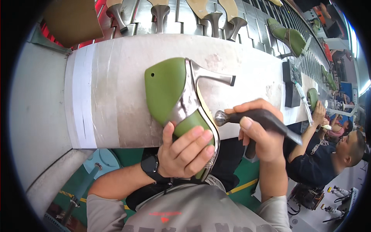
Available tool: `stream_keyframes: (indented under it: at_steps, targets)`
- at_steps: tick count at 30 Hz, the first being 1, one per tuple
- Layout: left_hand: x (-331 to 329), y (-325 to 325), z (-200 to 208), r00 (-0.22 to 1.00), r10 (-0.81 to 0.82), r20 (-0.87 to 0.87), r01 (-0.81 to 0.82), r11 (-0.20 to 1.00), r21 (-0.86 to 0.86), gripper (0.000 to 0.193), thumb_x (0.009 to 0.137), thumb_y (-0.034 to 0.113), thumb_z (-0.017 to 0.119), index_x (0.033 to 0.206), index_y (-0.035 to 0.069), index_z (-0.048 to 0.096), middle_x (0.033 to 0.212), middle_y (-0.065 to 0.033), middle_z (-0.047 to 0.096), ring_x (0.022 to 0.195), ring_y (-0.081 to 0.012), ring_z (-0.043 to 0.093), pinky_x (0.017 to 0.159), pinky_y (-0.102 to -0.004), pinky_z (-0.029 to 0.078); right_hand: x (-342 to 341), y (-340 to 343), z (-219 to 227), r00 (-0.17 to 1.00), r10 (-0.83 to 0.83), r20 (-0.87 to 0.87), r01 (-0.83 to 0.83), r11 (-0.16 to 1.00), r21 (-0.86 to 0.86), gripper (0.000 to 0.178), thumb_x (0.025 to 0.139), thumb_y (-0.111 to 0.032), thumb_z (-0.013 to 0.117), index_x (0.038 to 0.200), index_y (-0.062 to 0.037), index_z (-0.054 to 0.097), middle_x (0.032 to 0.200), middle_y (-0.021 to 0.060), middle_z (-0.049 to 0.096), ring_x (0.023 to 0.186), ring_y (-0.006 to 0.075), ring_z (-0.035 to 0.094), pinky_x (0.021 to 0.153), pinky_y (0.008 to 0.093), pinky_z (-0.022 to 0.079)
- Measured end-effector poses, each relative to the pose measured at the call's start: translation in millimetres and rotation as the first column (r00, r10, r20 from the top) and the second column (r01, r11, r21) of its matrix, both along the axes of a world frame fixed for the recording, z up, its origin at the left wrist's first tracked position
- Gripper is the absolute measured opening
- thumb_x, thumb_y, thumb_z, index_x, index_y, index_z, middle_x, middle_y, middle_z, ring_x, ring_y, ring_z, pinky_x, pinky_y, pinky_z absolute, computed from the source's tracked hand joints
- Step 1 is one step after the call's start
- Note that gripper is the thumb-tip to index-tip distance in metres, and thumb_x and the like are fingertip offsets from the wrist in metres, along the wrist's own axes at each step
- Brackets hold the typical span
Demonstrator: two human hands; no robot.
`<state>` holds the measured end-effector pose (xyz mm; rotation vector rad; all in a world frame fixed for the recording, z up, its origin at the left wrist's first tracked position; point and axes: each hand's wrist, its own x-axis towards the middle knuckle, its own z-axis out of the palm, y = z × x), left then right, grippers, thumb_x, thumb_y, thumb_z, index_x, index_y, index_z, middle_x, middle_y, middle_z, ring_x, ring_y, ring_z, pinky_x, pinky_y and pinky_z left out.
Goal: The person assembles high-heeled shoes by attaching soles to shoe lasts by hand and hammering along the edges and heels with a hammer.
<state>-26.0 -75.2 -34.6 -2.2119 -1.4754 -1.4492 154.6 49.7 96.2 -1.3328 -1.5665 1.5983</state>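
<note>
My left hand grips the toe end of a silver high-heeled shoe mounted on a green last. The shoe lies on its side over the front edge of the workbench, its thin silver heel pointing right. My right hand holds a dark-handled hammer. Its round metal head sits right beside the shoe's sole edge near my left fingertips. A black watch is on my left wrist.
The grey workbench has white tape on its left part. Behind it a slatted metal conveyor carries several lasted heeled shoes and green lasts. A seated person works at the right beside black blocks.
</note>
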Motion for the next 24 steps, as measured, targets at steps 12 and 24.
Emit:
stream_keyframes:
  at_steps: [12, 24]
  targets:
    - [-10.5, -7.0, -2.6, 0.994, -0.002, -0.111, 0.001, 1.0, -0.01, 0.066, 0.093, 0.034, 0.082, 0.144, 0.009, 0.047, 0.143, -0.019, 0.058, 0.135, -0.039, 0.058, 0.126, -0.0686, 0.026, 12.3, -88.3, -12.5, 0.978, -0.038, -0.204, 0.078, 0.978, 0.193, 0.029, 0.093, -0.002, 0.078, 0.119, 0.0061, 0.067, 0.114, 0.0171, 0.079, 0.098, 0.0206, 0.077, 0.089, 0.0332, 0.06]
    - [-17.4, -0.1, -10.9, 0.991, 0.027, -0.134, -0.018, 0.998, 0.066, 0.069, 0.092, 0.035, 0.083, 0.144, 0.008, 0.046, 0.145, -0.0202, 0.057, 0.136, -0.0408, 0.057, 0.127, -0.0664, 0.026, 39.9, -100.4, -6.9, 0.939, 0.331, -0.091, -0.226, 0.797, 0.56, 0.041, 0.083, -0.006, 0.085, 0.118, 0.0102, 0.07, 0.112, 0.0268, 0.077, 0.085, 0.0298, 0.079, 0.075, 0.036, 0.064]
